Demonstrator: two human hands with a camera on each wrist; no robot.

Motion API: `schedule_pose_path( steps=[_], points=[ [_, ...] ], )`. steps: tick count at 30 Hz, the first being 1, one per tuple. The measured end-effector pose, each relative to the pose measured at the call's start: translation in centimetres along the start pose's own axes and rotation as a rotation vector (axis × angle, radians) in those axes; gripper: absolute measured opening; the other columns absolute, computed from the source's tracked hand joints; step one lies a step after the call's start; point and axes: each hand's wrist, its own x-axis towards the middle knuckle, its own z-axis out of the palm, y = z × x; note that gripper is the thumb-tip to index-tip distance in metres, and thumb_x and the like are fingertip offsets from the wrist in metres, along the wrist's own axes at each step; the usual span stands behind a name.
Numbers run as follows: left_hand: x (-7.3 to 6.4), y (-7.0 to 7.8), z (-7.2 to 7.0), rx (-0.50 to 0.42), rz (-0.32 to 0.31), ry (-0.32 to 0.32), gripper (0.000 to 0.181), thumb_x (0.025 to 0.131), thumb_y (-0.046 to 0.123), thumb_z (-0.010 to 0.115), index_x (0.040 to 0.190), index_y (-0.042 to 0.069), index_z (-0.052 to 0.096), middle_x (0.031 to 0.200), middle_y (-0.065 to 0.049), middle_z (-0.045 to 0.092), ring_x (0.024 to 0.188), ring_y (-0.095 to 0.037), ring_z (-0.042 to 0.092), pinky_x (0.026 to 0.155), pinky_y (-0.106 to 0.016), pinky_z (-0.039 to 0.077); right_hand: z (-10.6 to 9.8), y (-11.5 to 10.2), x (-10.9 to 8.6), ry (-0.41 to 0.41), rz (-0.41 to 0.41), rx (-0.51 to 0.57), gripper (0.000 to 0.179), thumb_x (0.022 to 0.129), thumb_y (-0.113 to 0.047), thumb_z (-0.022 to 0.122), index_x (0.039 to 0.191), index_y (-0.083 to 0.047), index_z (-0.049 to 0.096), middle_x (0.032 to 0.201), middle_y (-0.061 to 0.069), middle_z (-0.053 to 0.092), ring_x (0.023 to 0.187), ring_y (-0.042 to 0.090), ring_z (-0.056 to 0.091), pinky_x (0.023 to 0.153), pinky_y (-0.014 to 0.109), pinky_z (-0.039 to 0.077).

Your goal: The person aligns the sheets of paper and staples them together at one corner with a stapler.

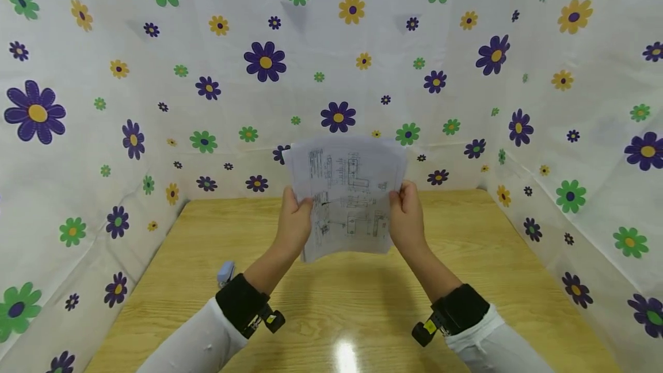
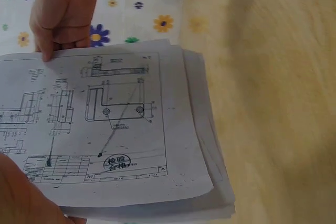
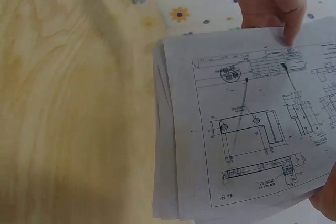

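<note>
Paper sheets [image 1: 357, 177] are held as a stack above the bench [image 1: 336, 286], crossing its far edge as the head view sees it. The left hand [image 1: 294, 223] pinches one side and the right hand [image 1: 409, 220] the other, fingers bent around the margins, thumbs on the near face. Good handling probably means equal, light pressure at matching heights, since a lopsided grip could let loose sheets slide or buckle. They look white and slightly bowed, printed with black line drawings, a stamp on the far face, their edges staggered. Toward the bench's left edge lies a small blue object [image 1: 226, 272].
</note>
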Motion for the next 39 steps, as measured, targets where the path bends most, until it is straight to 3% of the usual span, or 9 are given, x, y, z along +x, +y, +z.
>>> schedule_pose_path(
  steps=[6, 10, 16, 23, 26, 30, 35, 39],
  points=[
    [-1.2, -4.3, -0.4, 0.036, -0.111, -0.037, 0.038, 0.109, 0.008, 0.035, 0.146, 0.011, 0.027, 0.147, -0.016, 0.052, 0.13, -0.041, 0.057, 0.106, -0.061, 0.046, 0.9, 4.0, -2.3, -0.062, 0.13, -0.048, 0.029, 0.112, -0.013, 0.036, 0.139, -0.006, 0.041, 0.133, 0.014, 0.06, 0.119, 0.034, 0.063, 0.097, 0.054, 0.053],
    [-1.9, -6.0, -0.2, 0.054, -0.126, -0.061, 0.035, 0.11, 0.009, 0.036, 0.143, 0.01, 0.028, 0.144, -0.019, 0.053, 0.128, -0.042, 0.059, 0.103, -0.061, 0.048, 1.1, 6.0, -3.6, -0.086, 0.189, -0.058, 0.031, 0.112, -0.014, 0.035, 0.142, -0.008, 0.04, 0.133, 0.015, 0.062, 0.119, 0.037, 0.065, 0.096, 0.058, 0.054],
    [-1.6, -5.7, 0.0, 0.056, -0.092, -0.068, 0.036, 0.11, 0.009, 0.036, 0.146, 0.01, 0.029, 0.146, -0.018, 0.053, 0.129, -0.041, 0.058, 0.105, -0.059, 0.048, 0.9, 5.6, -3.3, -0.058, 0.195, -0.082, 0.03, 0.111, -0.014, 0.037, 0.14, -0.008, 0.043, 0.131, 0.015, 0.063, 0.116, 0.036, 0.066, 0.092, 0.056, 0.055],
    [-0.5, -4.0, -0.1, -0.02, 0.061, -0.135, 0.046, 0.11, 0.004, 0.034, 0.152, 0.022, 0.033, 0.145, -0.01, 0.057, 0.129, -0.038, 0.06, 0.103, -0.062, 0.049, 0.3, 3.7, -2.1, -0.05, 0.11, -0.076, 0.027, 0.111, -0.014, 0.038, 0.136, -0.005, 0.044, 0.126, 0.017, 0.062, 0.111, 0.037, 0.067, 0.091, 0.057, 0.055],
    [-0.4, -3.8, 0.0, -0.027, 0.073, -0.142, 0.048, 0.11, 0.004, 0.034, 0.152, 0.026, 0.033, 0.145, -0.008, 0.057, 0.129, -0.037, 0.06, 0.102, -0.062, 0.048, 0.1, 3.5, -2.0, -0.054, 0.085, -0.056, 0.026, 0.111, -0.013, 0.038, 0.136, -0.007, 0.044, 0.126, 0.015, 0.062, 0.111, 0.036, 0.067, 0.091, 0.057, 0.055],
    [-0.9, -4.8, 0.1, -0.01, 0.004, -0.116, 0.046, 0.109, 0.004, 0.035, 0.152, 0.02, 0.03, 0.147, -0.012, 0.055, 0.129, -0.039, 0.059, 0.103, -0.061, 0.049, 0.0, 4.7, -2.7, -0.083, 0.116, -0.039, 0.028, 0.112, -0.015, 0.037, 0.139, -0.01, 0.042, 0.13, 0.013, 0.062, 0.116, 0.036, 0.065, 0.095, 0.059, 0.053],
    [-2.1, -8.1, 0.2, 0.082, -0.14, -0.104, 0.038, 0.108, 0.005, 0.036, 0.145, 0.007, 0.025, 0.148, -0.023, 0.047, 0.134, -0.044, 0.053, 0.108, -0.061, 0.044, 0.2, 7.4, -4.5, -0.139, 0.23, -0.136, 0.03, 0.112, -0.017, 0.036, 0.141, -0.009, 0.04, 0.133, 0.015, 0.062, 0.119, 0.037, 0.065, 0.096, 0.057, 0.053],
    [-2.7, -9.6, 0.2, 0.164, -0.145, -0.129, 0.034, 0.108, 0.002, 0.033, 0.141, 0.004, 0.026, 0.147, -0.026, 0.046, 0.136, -0.046, 0.05, 0.11, -0.061, 0.042, 0.3, 8.4, -5.2, -0.148, 0.244, -0.19, 0.03, 0.111, -0.013, 0.037, 0.141, -0.007, 0.04, 0.134, 0.017, 0.062, 0.12, 0.039, 0.064, 0.095, 0.057, 0.054]
  ],
)
